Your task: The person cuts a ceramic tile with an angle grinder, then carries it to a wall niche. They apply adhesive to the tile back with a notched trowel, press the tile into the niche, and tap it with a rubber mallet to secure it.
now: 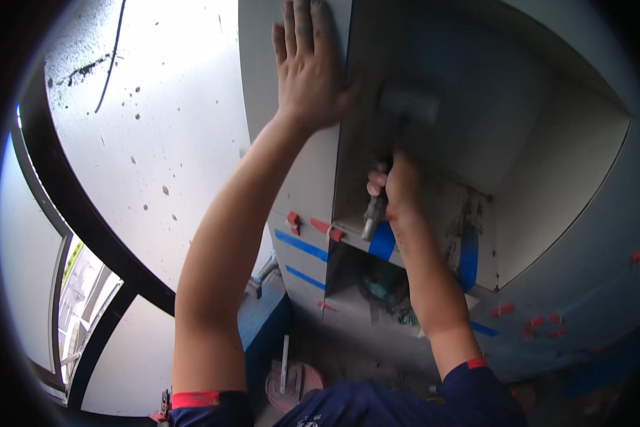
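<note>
My left hand lies flat and open against a grey wall tile at the edge of a recessed niche, fingers pointing up. My right hand is closed around the handle of a rubber mallet, whose grey head is blurred and raised inside the niche. The mallet's handle end sticks out below my fist. Blue tape strips and small red tile clips sit along the tile joints below my hands.
A dark-framed window curves along the left beside a white speckled wall. A lower shelf opening holds a teal tool. On the floor lies a reddish round pan with a trowel. More red clips dot the right tiles.
</note>
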Demonstrator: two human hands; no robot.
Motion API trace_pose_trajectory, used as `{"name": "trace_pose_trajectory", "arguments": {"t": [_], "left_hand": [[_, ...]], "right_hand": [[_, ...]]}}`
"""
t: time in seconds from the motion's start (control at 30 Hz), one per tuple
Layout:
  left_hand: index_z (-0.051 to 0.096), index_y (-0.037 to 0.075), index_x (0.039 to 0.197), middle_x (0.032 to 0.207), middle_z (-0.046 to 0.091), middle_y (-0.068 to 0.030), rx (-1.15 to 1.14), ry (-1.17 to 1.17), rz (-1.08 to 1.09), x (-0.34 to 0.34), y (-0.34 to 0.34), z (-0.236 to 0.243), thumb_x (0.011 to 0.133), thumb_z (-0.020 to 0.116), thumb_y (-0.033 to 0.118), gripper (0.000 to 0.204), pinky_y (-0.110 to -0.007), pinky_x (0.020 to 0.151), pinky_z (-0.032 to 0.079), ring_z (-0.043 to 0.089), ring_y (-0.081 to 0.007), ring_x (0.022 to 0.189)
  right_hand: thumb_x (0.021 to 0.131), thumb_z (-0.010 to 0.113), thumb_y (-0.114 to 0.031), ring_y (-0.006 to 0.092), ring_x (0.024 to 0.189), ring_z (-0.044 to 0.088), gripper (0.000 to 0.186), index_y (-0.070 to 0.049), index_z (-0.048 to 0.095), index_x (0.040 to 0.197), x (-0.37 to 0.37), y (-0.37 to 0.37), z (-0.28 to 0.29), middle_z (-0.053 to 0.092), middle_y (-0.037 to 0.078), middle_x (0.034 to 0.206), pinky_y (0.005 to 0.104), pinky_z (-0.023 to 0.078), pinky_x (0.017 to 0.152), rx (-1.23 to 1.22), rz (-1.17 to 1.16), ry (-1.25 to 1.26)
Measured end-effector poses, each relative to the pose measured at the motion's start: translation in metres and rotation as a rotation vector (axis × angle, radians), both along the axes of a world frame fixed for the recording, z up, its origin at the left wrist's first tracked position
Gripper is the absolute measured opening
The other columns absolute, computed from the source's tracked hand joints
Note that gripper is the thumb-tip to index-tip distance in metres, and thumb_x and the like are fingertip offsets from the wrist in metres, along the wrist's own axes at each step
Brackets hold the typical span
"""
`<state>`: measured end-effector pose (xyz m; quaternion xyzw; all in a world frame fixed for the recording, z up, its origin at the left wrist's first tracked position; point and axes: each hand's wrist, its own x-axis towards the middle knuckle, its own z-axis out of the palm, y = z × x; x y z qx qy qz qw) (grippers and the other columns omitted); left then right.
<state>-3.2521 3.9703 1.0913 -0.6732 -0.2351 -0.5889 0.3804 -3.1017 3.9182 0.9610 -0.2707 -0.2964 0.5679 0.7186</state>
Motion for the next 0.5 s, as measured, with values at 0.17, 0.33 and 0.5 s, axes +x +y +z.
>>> {"name": "trace_pose_trajectory", "arguments": {"t": [0.17,0.33,0.5], "left_hand": [[0.011,-0.011,0.156,0.163,0.011,-0.0351,-0.06,0.018,0.007,-0.001,-0.001,-0.009,0.082,0.066,0.047,0.109,-0.059,0.122,0.006,0.006,-0.0499,0.153],[0.01,-0.012,0.156,0.163,0.01,-0.0351,-0.075,0.014,0.015,0.001,-0.005,-0.006,0.082,0.066,0.047,0.109,-0.059,0.122,0.005,0.005,-0.0496,0.153],[0.01,-0.01,0.156,0.164,0.009,-0.0338,-0.114,0.015,0.019,0.0,-0.01,-0.005,0.081,0.065,0.046,0.109,-0.059,0.122,0.005,0.004,-0.0482,0.154]], "right_hand": [[0.105,0.044,-0.038,0.012,0.047,0.041,0.035,-0.007,0.048,0.088,-0.013,-0.007,0.007,0.043,0.003,0.069,0.0299,0.035,0.043,-0.004,-0.064,-0.03],[0.103,0.044,-0.03,0.0122,0.047,0.041,0.027,-0.007,0.047,0.089,-0.009,-0.014,0.018,0.043,0.004,0.069,0.0305,0.035,0.043,0.003,-0.089,0.022],[0.104,0.043,-0.03,0.012,0.047,0.04,0.024,-0.009,0.047,0.093,-0.005,-0.011,0.021,0.042,0.003,0.069,0.0306,0.035,0.043,-0.036,-0.108,0.062]]}}
